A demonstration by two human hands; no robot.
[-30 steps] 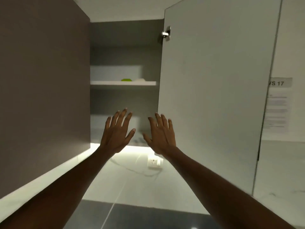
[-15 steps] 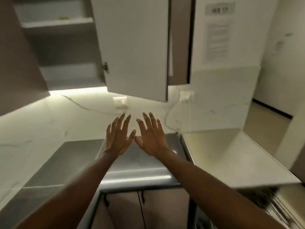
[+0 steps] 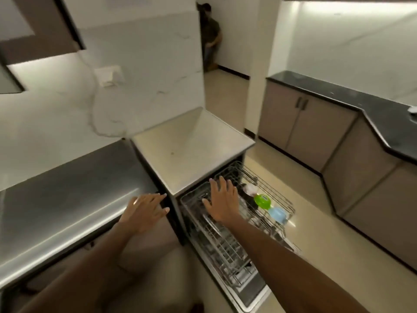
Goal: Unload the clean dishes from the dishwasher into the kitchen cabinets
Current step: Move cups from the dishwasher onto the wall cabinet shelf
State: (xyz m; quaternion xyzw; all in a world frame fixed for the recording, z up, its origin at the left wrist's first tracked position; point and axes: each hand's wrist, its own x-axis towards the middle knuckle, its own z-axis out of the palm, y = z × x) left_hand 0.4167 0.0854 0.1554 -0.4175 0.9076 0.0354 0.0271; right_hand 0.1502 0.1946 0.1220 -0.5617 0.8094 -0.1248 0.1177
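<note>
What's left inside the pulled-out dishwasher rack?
In the rack: a green cup, a blue cup, something whitish behind. The right hand covers the rest.

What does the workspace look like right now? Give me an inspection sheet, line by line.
Surface: steel counter, bare where visible; pale worktop above the dishwasher.
Job's things: pulled-out dishwasher rack holds a green cup, a blue cup and blurred glassware.
Clutter: nothing seen.
Hands: left hand open at the counter edge; right hand open over the rack, holding nothing.
Cables: thin cable down the wall below the socket.
Surroundings: base cabinets with dark counter; a person in the far corner.
</note>
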